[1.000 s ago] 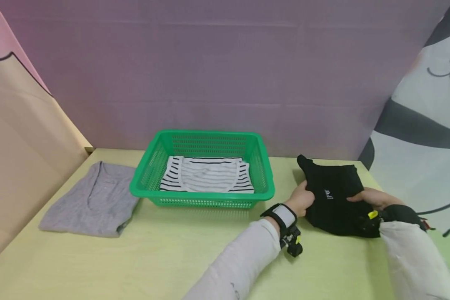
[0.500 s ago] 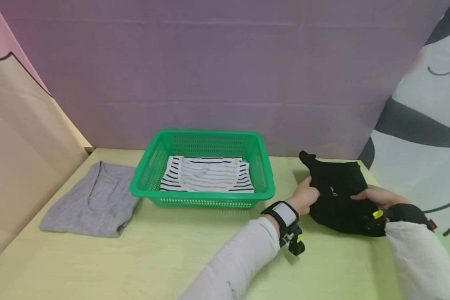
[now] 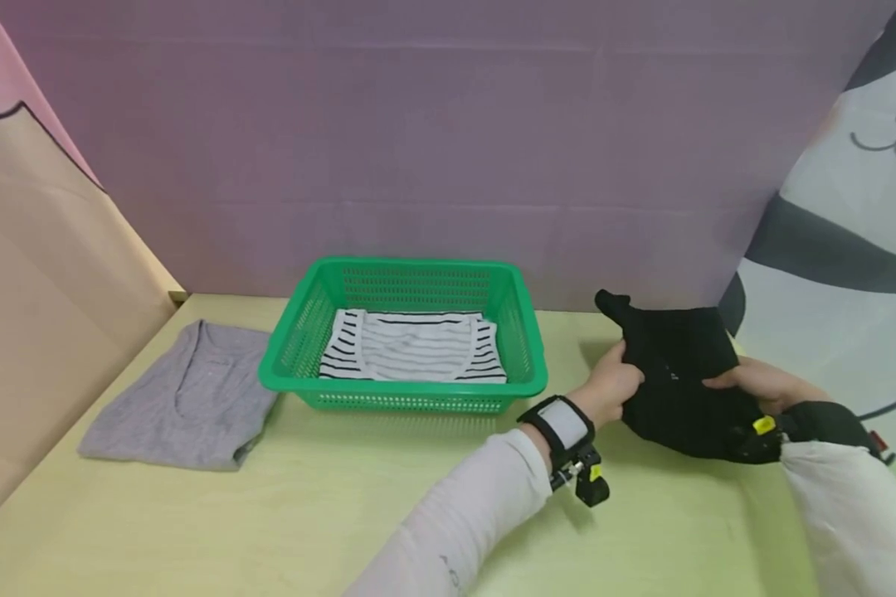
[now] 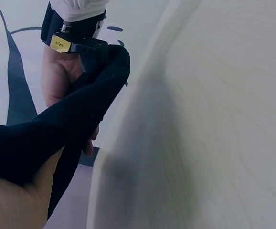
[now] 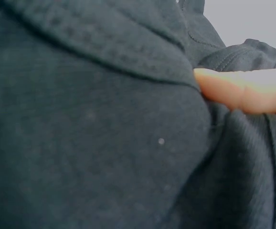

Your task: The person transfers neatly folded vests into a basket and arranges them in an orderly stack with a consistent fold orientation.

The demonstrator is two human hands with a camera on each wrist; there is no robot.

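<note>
Black garment off table edge, between both hands, basket near.

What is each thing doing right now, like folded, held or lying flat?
Black garment: folded, lifted partly off the table, held at both sides.
Left hand: grips its left edge.
Right hand: grips its right edge.
Striped shirt: folded, lying in the basket.
Green basket: upright on the table.
Grey shirt: folded, lying flat.
</note>
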